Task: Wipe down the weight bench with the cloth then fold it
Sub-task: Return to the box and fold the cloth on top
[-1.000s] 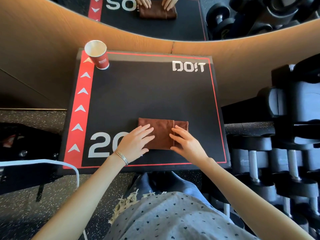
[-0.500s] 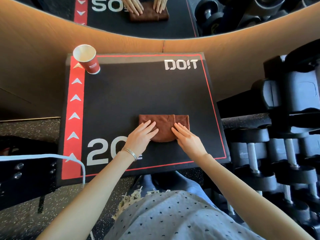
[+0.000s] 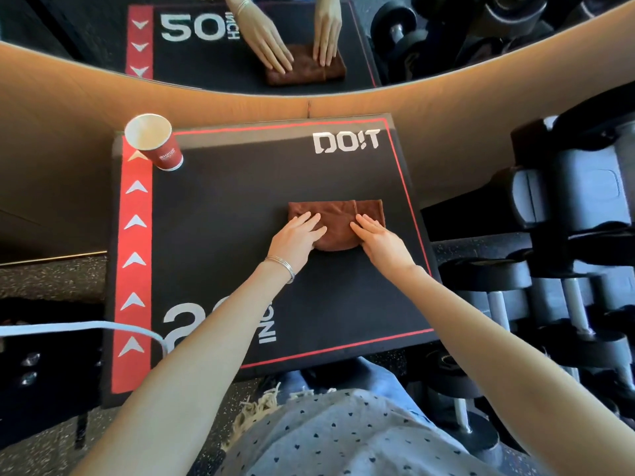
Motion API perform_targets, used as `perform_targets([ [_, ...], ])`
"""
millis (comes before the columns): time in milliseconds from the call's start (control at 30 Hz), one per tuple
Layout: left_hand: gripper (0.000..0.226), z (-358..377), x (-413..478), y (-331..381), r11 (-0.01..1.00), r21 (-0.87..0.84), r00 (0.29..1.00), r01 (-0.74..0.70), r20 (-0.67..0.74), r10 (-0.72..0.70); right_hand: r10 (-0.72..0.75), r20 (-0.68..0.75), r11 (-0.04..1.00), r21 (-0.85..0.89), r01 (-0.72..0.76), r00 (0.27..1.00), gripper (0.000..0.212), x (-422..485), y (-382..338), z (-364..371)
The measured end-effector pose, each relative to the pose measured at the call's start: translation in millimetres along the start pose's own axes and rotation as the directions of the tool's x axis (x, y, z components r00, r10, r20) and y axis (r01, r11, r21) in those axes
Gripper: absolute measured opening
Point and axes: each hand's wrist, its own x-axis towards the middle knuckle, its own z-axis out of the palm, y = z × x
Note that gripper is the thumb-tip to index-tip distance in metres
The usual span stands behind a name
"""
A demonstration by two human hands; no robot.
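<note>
The cloth (image 3: 338, 223) lies folded on the bench (image 3: 223, 207), right of centre. Its long axis runs left to right, parallel to the bench's far edge. A layer edge crosses it front to back near its right end. Its near edge bulges in a curve between the hands; whether that is a fold or loose layers is hard to tell.

The left hand (image 3: 297, 240) lies flat on the cloth's near left corner, fingers straight and together. The right hand (image 3: 381, 240) presses the near right part the same way, fingers pointing away and leftward.

The cloth's right end is near the red border line, with dumbbells (image 3: 567, 207) beyond the bench's right edge. Bare black surface lies to the cloth's left, far side and near side. A cup (image 3: 154, 142) stands at the far left corner, well apart.
</note>
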Motion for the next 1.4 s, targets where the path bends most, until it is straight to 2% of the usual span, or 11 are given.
perform_targets([
  [267,0.051,-12,48,-3,0.997,0.007,0.996,0.073,0.054,-0.073,-0.007,0.054,1.000,-0.011,0.008,0.999,0.050,50,23,-26],
  [500,0.051,-27,92,-12,0.993,0.056,0.979,0.108,0.167,-0.116,-0.016,0.061,1.000,-0.013,0.017,0.998,0.048,84,39,-43],
  [800,0.052,-38,141,-17,0.982,0.066,0.964,0.177,0.187,-0.186,-0.034,0.080,0.996,-0.075,0.040,0.996,0.050,131,56,-67],
  [1400,0.058,-26,218,-24,0.954,-0.055,0.956,0.294,0.013,-0.294,0.073,0.026,0.997,-0.020,-0.072,0.997,0.055,196,104,-85],
])
